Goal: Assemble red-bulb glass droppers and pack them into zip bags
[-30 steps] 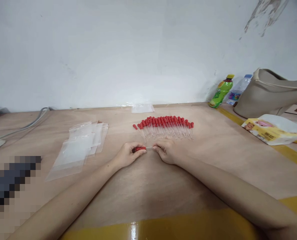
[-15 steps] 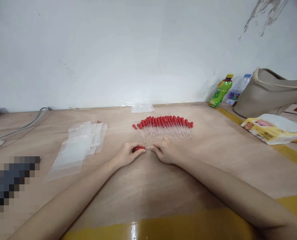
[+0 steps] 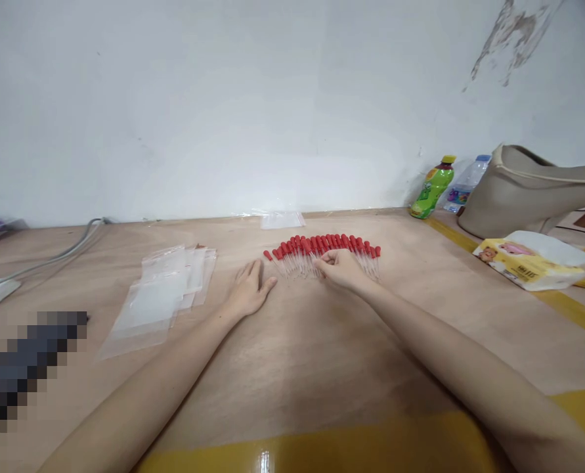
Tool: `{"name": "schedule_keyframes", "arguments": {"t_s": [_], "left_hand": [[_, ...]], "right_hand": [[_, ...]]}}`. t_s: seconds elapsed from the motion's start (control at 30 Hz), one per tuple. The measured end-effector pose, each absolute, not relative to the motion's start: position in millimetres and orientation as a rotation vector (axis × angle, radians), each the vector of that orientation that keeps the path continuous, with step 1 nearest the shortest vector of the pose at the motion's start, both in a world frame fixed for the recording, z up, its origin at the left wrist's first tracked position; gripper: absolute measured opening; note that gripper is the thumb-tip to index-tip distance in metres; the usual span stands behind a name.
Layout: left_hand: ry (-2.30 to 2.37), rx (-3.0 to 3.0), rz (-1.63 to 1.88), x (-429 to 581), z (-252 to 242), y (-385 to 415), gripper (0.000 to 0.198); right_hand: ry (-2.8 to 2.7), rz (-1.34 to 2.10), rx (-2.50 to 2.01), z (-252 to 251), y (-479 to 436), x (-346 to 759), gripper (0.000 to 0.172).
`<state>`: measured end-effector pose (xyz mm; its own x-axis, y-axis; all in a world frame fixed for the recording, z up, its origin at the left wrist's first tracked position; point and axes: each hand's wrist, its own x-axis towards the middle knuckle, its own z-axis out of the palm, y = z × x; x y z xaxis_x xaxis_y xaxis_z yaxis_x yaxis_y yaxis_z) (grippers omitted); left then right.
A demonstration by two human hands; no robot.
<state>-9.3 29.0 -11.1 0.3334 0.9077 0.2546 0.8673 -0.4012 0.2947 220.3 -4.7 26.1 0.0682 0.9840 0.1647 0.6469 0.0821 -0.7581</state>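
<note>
Many droppers [image 3: 292, 248] with red rubber bulbs and thin clear tubes lie side by side in a fanned row, bulbs toward the wall. My right hand [image 3: 342, 268] reaches over the middle of the row, its thumb and fingers pinched on the clear tube of one dropper whose red bulb points away to the left. Part of the row is hidden behind this hand. Flat on the table, left of the row, rests my left hand [image 3: 247, 289], fingers stretched out and holding nothing. Nearest to it on the left are overlapping clear zip bags [image 3: 154, 302].
Another clear bag [image 3: 282, 221] lies by the wall. At the right stand a green drink bottle [image 3: 433, 190], a clear bottle [image 3: 464, 187], a beige bag [image 3: 509, 190] and a yellow tissue pack [image 3: 528, 263]. A grey cable [image 3: 75, 240] runs along the left; a pixelated dark object [image 3: 21, 368] lies nearer.
My hands have separated. The left, which held a red-bulbed dropper, is now spread on the table; the right has moved forward to the row. The view has shifted slightly.
</note>
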Motion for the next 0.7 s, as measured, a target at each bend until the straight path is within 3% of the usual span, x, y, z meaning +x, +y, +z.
{"name": "schedule_keyframes", "arguments": {"t_s": [0.27,0.7], "left_hand": [[1.622,2.493,0.285,4.0,-9.2,42.9,0.06],[1.51,2.524,0.315,10.8,-6.9,70.6,0.055]], "right_hand": [[-1.744,0.119,-1.854,15.9,31.4,178.4,0.029],[-1.825,0.008,-1.939,-4.7,48.0,153.8,0.033]]}}
